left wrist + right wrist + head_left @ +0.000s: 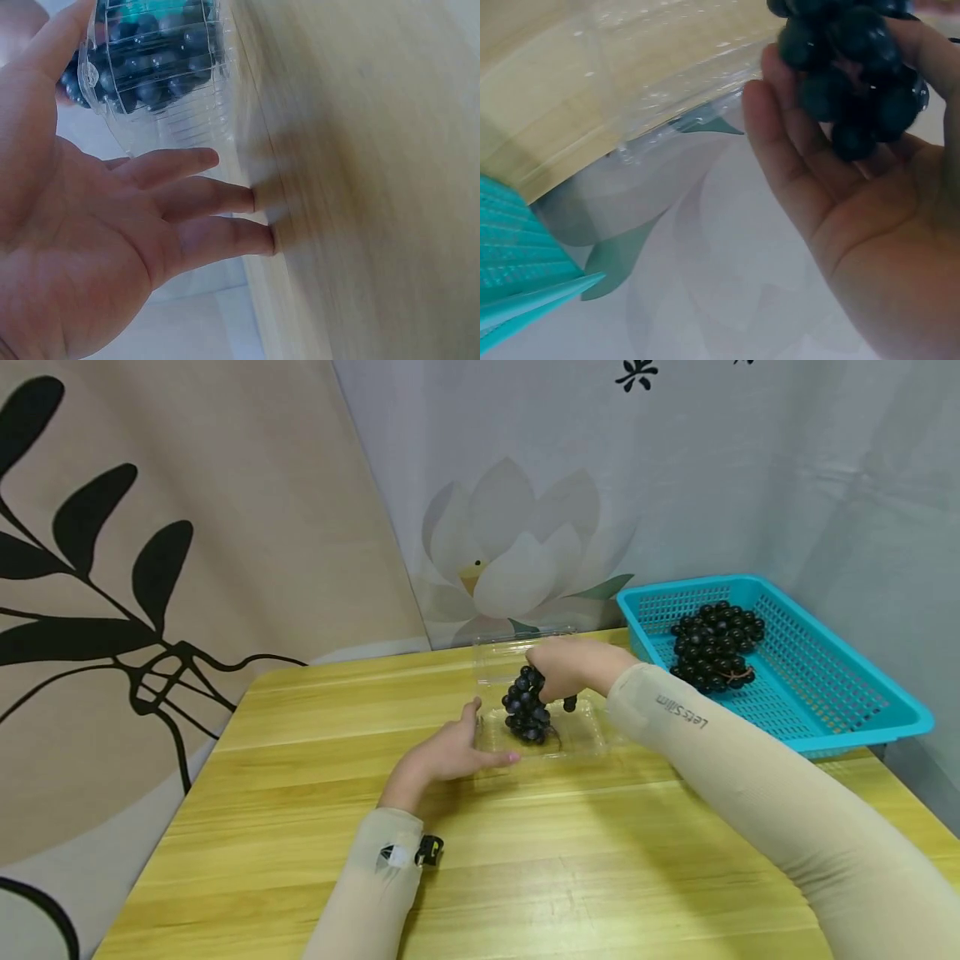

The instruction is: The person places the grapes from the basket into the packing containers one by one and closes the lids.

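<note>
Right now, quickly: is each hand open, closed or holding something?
Left hand: open, fingers spread beside the clear plastic container.
Right hand: closed around part of a bunch of dark grapes.

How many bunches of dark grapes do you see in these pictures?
2: one bunch held in the right hand, at the clear container; another bunch in the blue basket. More may be hidden there.
</note>
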Demonstrator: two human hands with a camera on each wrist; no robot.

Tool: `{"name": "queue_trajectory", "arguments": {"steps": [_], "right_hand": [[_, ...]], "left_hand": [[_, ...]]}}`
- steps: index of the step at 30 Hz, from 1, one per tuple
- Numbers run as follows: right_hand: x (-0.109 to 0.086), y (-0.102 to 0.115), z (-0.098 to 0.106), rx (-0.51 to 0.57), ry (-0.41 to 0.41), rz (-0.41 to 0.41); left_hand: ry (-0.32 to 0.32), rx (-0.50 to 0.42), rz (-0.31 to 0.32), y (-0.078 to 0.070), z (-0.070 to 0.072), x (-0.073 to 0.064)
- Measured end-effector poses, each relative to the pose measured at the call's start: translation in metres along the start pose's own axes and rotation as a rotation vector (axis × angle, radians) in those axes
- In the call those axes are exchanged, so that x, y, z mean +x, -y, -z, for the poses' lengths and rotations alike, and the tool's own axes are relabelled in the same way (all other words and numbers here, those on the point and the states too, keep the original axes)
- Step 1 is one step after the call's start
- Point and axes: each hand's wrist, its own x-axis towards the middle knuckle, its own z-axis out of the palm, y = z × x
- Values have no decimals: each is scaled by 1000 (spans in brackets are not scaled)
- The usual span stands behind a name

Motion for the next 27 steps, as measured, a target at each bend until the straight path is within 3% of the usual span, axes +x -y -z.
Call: {"name": "queue_trajectory", "arguments": {"steps": [7, 12, 20, 23, 27], "right_hand": [[-3, -11, -9, -17, 19, -22], [-2, -17, -13, -86, 58, -68], [-9, -13, -18, -273, -19, -127], [-10, -4, -19, -299, -62, -103], [-9, 9, -23, -348, -96, -13]], "left_hand": [[3, -12, 1, -2, 0, -2], [6, -12, -2, -2, 0, -2], [0, -12, -8, -3, -1, -1], [-4, -14, -11, -4, -2, -1], [-1, -16, 0, -4, -2, -1]]}}
